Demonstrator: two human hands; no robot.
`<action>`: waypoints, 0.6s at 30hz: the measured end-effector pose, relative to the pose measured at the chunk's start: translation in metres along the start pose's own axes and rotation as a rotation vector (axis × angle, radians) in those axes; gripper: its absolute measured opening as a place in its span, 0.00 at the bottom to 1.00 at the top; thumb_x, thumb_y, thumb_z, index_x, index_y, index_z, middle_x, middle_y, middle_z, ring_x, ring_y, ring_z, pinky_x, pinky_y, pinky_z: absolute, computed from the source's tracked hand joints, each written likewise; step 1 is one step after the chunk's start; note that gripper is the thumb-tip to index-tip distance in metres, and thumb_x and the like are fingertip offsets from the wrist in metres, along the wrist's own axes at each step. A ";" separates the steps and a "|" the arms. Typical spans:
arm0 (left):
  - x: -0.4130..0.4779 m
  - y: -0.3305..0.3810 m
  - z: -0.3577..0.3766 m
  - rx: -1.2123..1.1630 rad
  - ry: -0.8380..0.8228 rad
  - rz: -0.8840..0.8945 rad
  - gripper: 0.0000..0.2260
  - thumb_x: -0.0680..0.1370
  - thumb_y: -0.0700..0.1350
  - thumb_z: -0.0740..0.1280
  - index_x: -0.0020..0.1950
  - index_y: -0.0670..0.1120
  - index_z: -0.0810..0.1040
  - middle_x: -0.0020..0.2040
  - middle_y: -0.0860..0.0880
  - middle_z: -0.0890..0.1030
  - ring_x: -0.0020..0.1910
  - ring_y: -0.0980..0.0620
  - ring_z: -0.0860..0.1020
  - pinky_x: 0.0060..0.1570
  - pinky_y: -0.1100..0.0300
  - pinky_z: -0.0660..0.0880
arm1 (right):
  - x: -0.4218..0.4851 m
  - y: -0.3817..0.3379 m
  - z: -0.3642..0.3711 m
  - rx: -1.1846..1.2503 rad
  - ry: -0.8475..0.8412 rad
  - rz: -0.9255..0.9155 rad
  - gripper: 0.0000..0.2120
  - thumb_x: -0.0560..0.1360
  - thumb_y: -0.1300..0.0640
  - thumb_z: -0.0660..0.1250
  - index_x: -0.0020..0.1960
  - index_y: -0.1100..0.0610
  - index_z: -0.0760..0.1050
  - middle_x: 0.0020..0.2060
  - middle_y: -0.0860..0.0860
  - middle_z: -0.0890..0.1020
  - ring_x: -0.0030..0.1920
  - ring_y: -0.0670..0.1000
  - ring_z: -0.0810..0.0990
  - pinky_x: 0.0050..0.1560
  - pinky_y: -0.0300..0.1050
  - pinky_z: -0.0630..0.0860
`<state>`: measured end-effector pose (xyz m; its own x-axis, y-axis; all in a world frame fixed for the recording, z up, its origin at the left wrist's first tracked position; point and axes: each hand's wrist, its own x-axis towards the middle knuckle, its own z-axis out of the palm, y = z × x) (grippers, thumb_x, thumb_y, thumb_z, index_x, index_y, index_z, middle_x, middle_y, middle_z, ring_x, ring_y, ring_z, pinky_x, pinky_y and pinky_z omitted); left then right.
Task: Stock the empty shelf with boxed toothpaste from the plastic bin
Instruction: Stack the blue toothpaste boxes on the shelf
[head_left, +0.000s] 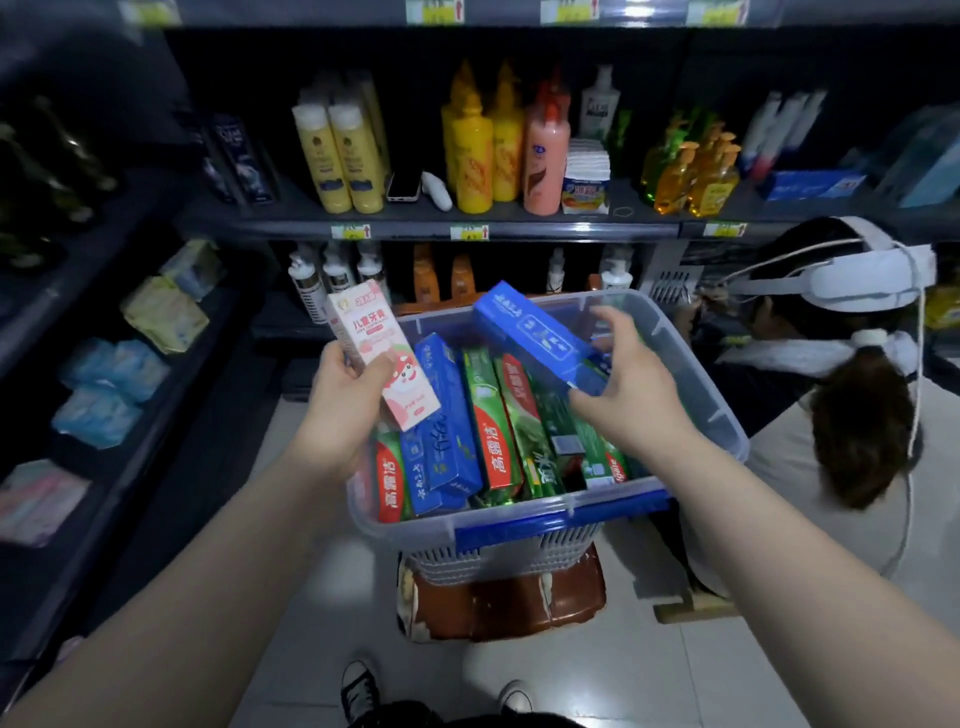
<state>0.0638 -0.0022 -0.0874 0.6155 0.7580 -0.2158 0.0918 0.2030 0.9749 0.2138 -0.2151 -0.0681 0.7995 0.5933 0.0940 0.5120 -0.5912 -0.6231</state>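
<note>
A clear plastic bin (519, 519) holds glossy oblong toothpaste boxes (493, 431) in green, red and blue. It sits on a basket (509, 556) over a cracked brown stool (509, 608). A crouching person (831, 389) crowds in at 3 o'clock, and bottles (467, 150) stand at 12. The left hand (348, 384) grips a pink box (374, 343) at the bin's 10 o'clock. The right hand (634, 384) clasps a blue box (530, 332) by its end, over 1 o'clock.

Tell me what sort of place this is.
Most likely a small shop's toiletries aisle: shelves with yellow price tags on their edges, rows of pump and squeeze bottles, and a plastic bin of boxed toothpaste.
</note>
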 end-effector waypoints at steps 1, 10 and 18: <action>0.001 0.005 -0.010 -0.032 0.020 -0.005 0.15 0.77 0.44 0.67 0.61 0.42 0.70 0.57 0.42 0.80 0.51 0.47 0.82 0.48 0.48 0.80 | 0.000 -0.018 0.001 0.052 -0.011 -0.095 0.39 0.67 0.56 0.73 0.72 0.49 0.57 0.57 0.51 0.78 0.56 0.54 0.77 0.54 0.53 0.74; -0.040 0.050 -0.155 -0.504 0.367 0.087 0.22 0.77 0.47 0.67 0.68 0.46 0.64 0.58 0.48 0.80 0.48 0.54 0.82 0.46 0.47 0.80 | 0.000 -0.198 0.079 0.243 -0.220 -0.614 0.42 0.65 0.59 0.73 0.72 0.48 0.57 0.55 0.42 0.78 0.57 0.48 0.77 0.64 0.54 0.69; -0.100 0.079 -0.357 -0.620 0.768 0.244 0.29 0.74 0.48 0.72 0.69 0.42 0.64 0.57 0.43 0.80 0.48 0.49 0.83 0.41 0.51 0.81 | -0.043 -0.393 0.208 0.296 -0.467 -0.908 0.40 0.65 0.55 0.71 0.72 0.44 0.56 0.58 0.43 0.75 0.57 0.49 0.76 0.62 0.51 0.71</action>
<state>-0.2697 0.1597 -0.0081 -0.1260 0.9708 -0.2042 -0.5254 0.1093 0.8438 -0.0873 0.1050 0.0108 -0.0762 0.9333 0.3508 0.7089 0.2981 -0.6392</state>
